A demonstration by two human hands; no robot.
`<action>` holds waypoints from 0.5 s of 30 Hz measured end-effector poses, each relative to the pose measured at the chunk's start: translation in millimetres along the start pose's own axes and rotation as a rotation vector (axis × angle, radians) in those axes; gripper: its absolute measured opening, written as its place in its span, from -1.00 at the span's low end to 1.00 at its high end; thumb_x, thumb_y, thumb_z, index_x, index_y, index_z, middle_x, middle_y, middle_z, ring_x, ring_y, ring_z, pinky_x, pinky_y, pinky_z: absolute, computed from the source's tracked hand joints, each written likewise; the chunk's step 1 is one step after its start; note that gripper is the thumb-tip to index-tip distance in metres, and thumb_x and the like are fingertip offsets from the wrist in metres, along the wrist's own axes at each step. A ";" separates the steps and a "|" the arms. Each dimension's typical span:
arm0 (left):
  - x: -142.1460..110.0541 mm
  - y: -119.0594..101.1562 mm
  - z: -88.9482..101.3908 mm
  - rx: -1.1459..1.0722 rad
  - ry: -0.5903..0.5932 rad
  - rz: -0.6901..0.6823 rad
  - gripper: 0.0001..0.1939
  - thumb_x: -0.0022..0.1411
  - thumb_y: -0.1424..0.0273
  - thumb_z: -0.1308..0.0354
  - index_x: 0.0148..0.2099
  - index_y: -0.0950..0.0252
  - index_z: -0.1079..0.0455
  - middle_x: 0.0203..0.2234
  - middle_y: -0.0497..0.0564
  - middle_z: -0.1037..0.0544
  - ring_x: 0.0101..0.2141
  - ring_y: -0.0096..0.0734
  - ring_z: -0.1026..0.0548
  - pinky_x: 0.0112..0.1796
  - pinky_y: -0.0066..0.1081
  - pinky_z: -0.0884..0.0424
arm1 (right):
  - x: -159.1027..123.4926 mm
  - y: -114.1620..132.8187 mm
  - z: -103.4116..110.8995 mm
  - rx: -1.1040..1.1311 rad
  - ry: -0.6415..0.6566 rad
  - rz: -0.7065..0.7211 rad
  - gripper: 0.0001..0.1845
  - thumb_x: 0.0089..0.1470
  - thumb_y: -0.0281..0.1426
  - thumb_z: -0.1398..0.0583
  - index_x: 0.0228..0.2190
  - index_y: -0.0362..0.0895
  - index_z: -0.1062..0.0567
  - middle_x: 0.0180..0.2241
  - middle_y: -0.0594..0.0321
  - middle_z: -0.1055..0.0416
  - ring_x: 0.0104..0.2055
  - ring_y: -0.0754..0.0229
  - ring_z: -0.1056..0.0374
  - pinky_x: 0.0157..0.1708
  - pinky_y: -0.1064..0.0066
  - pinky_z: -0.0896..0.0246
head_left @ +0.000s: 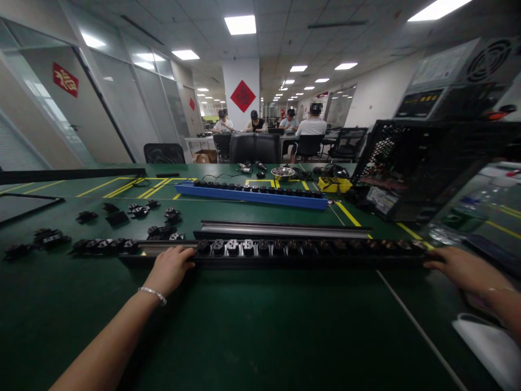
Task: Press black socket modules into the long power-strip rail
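Observation:
A long black power strip housing lies across the green table, with a row of black and pale socket modules set along it. Near its left end, my left hand is closed over the channel, beside the first modules of the row. My right hand grips the far right end with thumb and fingers. Part of the channel left of my left hand shows a bare metallic inside. More modules stand in a line at that end. Behind the housing lies a long grey-and-black rail.
Loose socket modules are scattered at left. Farther back are a blue channel filled with modules, a metal bowl and a yellow basket. An open computer case and a plastic bottle stand at right. People sit in the background.

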State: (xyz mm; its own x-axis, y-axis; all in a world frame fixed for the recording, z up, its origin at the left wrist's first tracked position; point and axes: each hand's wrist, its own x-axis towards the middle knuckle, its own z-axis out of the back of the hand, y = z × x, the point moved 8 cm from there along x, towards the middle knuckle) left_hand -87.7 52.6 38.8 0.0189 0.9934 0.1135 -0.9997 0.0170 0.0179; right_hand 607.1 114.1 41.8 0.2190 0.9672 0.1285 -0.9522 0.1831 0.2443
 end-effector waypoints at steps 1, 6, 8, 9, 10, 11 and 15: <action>4.9 0.2 -1.1 0.007 0.006 0.003 -0.69 0.15 0.33 0.02 -0.07 0.15 -0.39 -0.16 0.07 -0.47 -0.16 -0.20 -0.38 -0.16 -0.25 -0.28 | 2.0 -1.1 -1.3 -0.010 0.007 -0.023 -0.90 -0.23 -0.50 -0.28 -0.64 -0.08 -0.48 -0.35 -0.04 -0.45 -0.36 0.10 -0.33 -0.24 0.23 -0.12; 22.8 -7.4 -6.5 0.041 0.057 -0.009 -0.66 0.16 0.35 0.04 -0.01 0.11 -0.35 -0.17 0.07 -0.44 -0.11 -0.18 -0.35 -0.13 -0.19 -0.23 | 7.6 -4.4 -2.0 -0.057 0.030 -0.125 -0.92 -0.21 -0.44 -0.30 -0.54 -0.11 -0.48 -0.34 -0.03 -0.43 -0.35 0.13 -0.30 -0.30 0.29 -0.10; 25.6 -13.9 -8.5 0.050 0.066 -0.023 -0.65 0.17 0.39 0.06 0.00 0.10 -0.33 -0.16 0.08 -0.43 -0.10 -0.18 -0.34 -0.10 -0.15 -0.20 | 8.3 -4.9 -2.6 -0.074 0.026 -0.143 -0.87 -0.19 -0.42 -0.30 -0.46 -0.13 -0.50 -0.30 -0.07 -0.43 -0.34 0.11 -0.30 -0.31 0.29 -0.10; 26.1 -17.2 -9.1 0.053 0.063 -0.030 -0.64 0.18 0.41 0.07 0.01 0.09 -0.33 -0.16 0.08 -0.43 -0.09 -0.19 -0.33 -0.08 -0.13 -0.17 | 8.5 -5.5 -3.0 -0.076 0.017 -0.153 -0.82 -0.18 -0.40 -0.29 -0.41 -0.14 -0.50 -0.28 -0.09 -0.43 -0.35 0.10 -0.31 -0.32 0.29 -0.11; 26.0 -20.4 -9.5 0.054 0.055 -0.036 -0.62 0.18 0.44 0.09 0.02 0.09 -0.32 -0.15 0.07 -0.43 -0.08 -0.20 -0.33 -0.06 -0.12 -0.15 | 8.5 -6.4 -3.4 -0.076 0.005 -0.164 -0.78 -0.16 -0.39 -0.29 -0.36 -0.15 -0.50 -0.27 -0.11 -0.43 -0.37 0.10 -0.31 -0.33 0.29 -0.11; 25.6 -23.1 -9.8 0.053 0.045 -0.041 -0.61 0.18 0.46 0.10 0.03 0.08 -0.31 -0.15 0.07 -0.43 -0.08 -0.20 -0.33 -0.05 -0.10 -0.13 | 8.6 -7.3 -4.1 -0.075 -0.007 -0.173 -0.75 -0.15 -0.37 -0.28 -0.33 -0.16 -0.50 -0.26 -0.13 -0.43 -0.39 0.10 -0.31 -0.33 0.28 -0.11; 22.6 -28.6 -10.6 0.041 0.008 -0.044 -0.59 0.18 0.50 0.13 0.03 0.11 -0.30 -0.15 0.07 -0.42 -0.09 -0.20 -0.32 -0.02 -0.07 -0.07 | 10.3 -11.7 -7.8 -0.088 -0.037 -0.195 -0.74 -0.14 -0.35 -0.26 -0.32 -0.17 -0.50 -0.27 -0.17 -0.44 -0.45 0.10 -0.31 -0.38 0.27 -0.11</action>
State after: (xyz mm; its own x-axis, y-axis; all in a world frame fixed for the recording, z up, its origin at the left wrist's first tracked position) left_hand -58.9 75.8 30.3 0.0625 0.9926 0.1043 -0.9964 0.0561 0.0635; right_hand 618.9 123.3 32.7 0.4068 0.9052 0.1230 -0.9057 0.3822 0.1834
